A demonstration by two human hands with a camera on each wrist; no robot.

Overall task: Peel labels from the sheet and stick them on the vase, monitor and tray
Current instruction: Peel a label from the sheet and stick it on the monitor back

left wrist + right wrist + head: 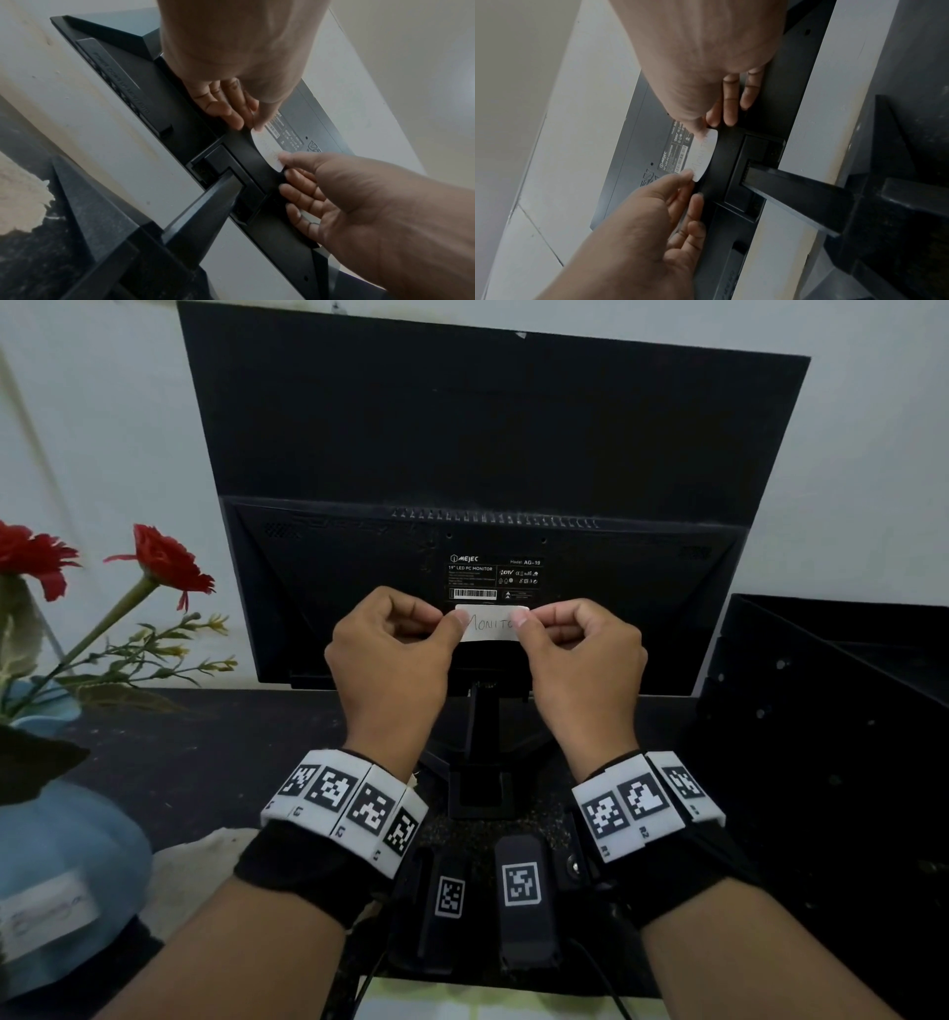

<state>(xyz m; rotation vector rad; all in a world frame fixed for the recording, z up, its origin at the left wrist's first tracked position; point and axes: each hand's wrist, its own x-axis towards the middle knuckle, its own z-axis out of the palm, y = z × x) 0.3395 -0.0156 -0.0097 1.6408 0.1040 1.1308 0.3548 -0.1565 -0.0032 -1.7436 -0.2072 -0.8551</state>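
Label [490,624] ends hidden under fingers [458,622].

The label [490,624] I pinch by its ends looks like smooth matt white paper. The monitor [359,588] back is matt black plastic, and its stand [480,737] has the same dull finish. The vase [67,845] is smooth pale blue, faintly glossy. The table [215,762] top is dark and speckled, rough-looking.

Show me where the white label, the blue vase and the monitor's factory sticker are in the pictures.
white label [492,625], head view, on its handwritten middle between the thumbs.
blue vase [67,839], head view, on its rounded body.
factory sticker [494,577], head view, on its printed text block.
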